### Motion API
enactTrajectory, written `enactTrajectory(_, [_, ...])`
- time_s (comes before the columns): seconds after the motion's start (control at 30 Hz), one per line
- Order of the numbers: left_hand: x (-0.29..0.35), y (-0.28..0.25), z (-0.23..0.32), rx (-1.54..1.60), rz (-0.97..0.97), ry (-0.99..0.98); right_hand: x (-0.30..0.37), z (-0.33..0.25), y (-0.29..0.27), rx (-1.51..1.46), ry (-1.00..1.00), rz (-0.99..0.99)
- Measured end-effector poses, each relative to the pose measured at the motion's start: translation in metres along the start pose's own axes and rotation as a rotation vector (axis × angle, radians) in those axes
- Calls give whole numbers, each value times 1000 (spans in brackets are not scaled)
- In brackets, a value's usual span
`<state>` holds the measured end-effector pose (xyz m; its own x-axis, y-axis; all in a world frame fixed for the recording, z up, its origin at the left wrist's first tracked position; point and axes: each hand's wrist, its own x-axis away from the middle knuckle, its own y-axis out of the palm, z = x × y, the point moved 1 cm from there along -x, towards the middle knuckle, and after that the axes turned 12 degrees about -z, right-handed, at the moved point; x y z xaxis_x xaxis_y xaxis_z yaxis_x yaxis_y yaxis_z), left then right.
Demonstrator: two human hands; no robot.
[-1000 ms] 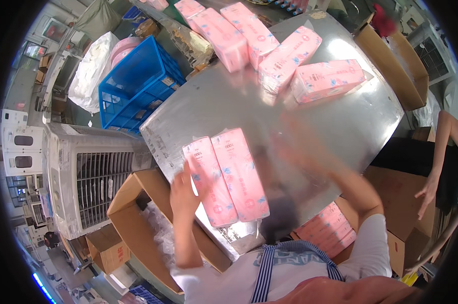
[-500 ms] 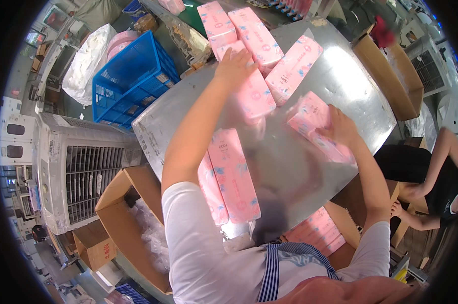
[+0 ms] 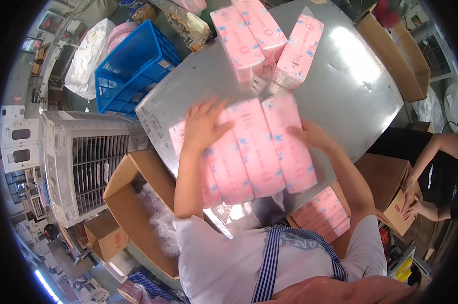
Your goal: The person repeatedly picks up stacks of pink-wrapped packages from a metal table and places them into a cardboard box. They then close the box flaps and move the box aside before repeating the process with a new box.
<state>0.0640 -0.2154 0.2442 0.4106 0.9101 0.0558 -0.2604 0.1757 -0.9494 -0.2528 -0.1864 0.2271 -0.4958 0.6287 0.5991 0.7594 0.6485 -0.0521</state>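
Several pink tissue packs [image 3: 258,152] with blue flower prints lie side by side in a row at the near side of the metal table. My left hand [image 3: 206,126], somewhat blurred, rests over the row's left packs with its fingers spread. At the row's right end, my right hand [image 3: 310,134] grips the edge of the rightmost pack [image 3: 290,147]; its thumb is on top and the other fingers are partly hidden. Farther off lie three more packs, two close together [image 3: 239,45] and one slanted pack [image 3: 301,50] to their right.
The metal table [image 3: 350,101] fills the middle. To the left are a blue crate [image 3: 132,71], an air cooler [image 3: 94,162] and a carton of clear plastic [image 3: 155,218]. A carton of pink packs [image 3: 322,213] stands close on my right. A co-worker's hands [image 3: 414,202] touch another carton.
One pack has come from the far group into the near row under my left hand. My right hand has brought its pack left against the row. The co-worker's hands have moved onto a carton.
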Motion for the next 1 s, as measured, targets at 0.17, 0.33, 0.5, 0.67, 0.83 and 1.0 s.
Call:
enactTrajectory(0.17, [33,-3,-18,118,-174,-75,1,-44,0,871,-147,-240])
enactTrajectory(0.33, [41,-4,-20,34,-2,-106,-46,-120,-93,2106,-255,525])
enactTrajectory(0.5, [100,-11,-73,636,183,-299,-86,-113,-111,2022,-71,238])
enactTrajectory(0.67, [185,33,-80,1319,53,-648,-84,-106,-98,1537,109,503])
enactTrajectory(0.83, [227,95,-87,1673,-18,-647,-51,-84,-140,1144,447,286])
enactTrajectory(1.0, [193,77,-80,1638,-151,-631,-1,-27,-146,415,492,22])
